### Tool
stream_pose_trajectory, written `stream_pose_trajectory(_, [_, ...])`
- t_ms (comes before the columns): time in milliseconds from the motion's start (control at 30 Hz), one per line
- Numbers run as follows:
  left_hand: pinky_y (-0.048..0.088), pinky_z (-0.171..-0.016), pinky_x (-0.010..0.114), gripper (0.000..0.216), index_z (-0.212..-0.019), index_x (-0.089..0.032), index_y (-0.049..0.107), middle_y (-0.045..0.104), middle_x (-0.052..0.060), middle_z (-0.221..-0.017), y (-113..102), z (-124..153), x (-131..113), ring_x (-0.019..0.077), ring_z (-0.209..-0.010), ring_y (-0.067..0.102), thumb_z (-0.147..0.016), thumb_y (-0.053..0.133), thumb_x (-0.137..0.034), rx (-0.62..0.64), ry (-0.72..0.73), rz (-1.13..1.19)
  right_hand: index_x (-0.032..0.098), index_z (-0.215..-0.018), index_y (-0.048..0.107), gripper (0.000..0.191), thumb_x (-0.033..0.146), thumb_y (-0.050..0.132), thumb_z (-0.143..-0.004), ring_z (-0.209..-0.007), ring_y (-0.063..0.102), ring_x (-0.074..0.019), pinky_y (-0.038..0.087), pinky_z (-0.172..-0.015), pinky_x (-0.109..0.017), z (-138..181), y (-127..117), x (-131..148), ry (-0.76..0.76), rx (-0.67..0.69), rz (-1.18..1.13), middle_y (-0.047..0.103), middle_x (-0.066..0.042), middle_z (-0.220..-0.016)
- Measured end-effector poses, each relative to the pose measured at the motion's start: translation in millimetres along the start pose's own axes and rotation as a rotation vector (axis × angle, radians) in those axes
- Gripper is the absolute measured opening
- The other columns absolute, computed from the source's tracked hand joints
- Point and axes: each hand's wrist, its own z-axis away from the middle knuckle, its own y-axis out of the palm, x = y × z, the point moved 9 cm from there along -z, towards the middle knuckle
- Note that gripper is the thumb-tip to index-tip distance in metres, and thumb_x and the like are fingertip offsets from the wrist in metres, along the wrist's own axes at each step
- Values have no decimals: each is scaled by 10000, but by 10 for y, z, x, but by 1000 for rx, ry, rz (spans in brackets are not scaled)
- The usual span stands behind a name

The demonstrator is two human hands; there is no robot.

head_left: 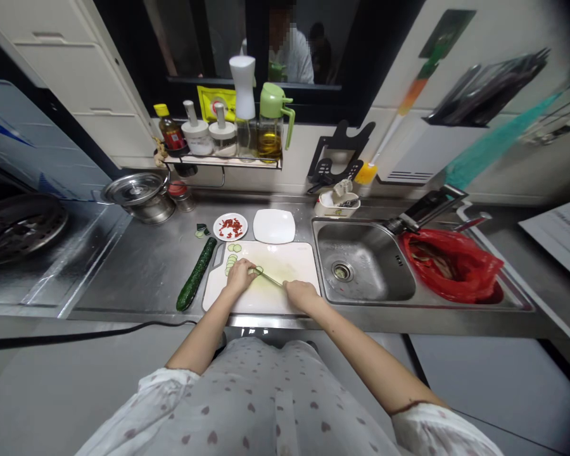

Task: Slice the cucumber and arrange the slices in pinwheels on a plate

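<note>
A white cutting board lies on the steel counter in front of me. My left hand is curled over a piece of cucumber on the board, pressing it down. My right hand is closed on the handle of a knife, whose thin blade points left to the cucumber piece. Several cucumber slices lie on the board's left part. A whole cucumber lies on the counter just left of the board.
A small plate of chopped red chili and an empty white plate sit behind the board. The sink is to the right, with a red plastic bag beyond it. A lidded pot and a rack of condiment bottles stand at the back left.
</note>
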Motion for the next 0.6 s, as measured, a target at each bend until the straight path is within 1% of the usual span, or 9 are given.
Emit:
stream_pose_trajectory(400, [433, -933, 318, 248, -1024, -237, 729, 654, 51, -1079, 5, 9, 7, 222, -1066, 569, -791, 676, -302, -1, -10, -4, 145, -1193, 614, 343, 107, 397, -930, -1051, 667, -256, 495, -844, -365, -66, -12, -62, -2, -80, 68, 694, -208, -1072])
stream_pose_trajectory(600, [432, -933, 314, 259, -1039, -232, 723, 655, 55, -1080, 3, 15, -6, 218, -1066, 571, -794, 680, -305, 2, -7, 12, 147, -1168, 607, 339, 73, 381, -927, -1016, 673, -262, 470, -806, -343, -69, 31, -180, -6, -120, 105, 704, -190, -1022])
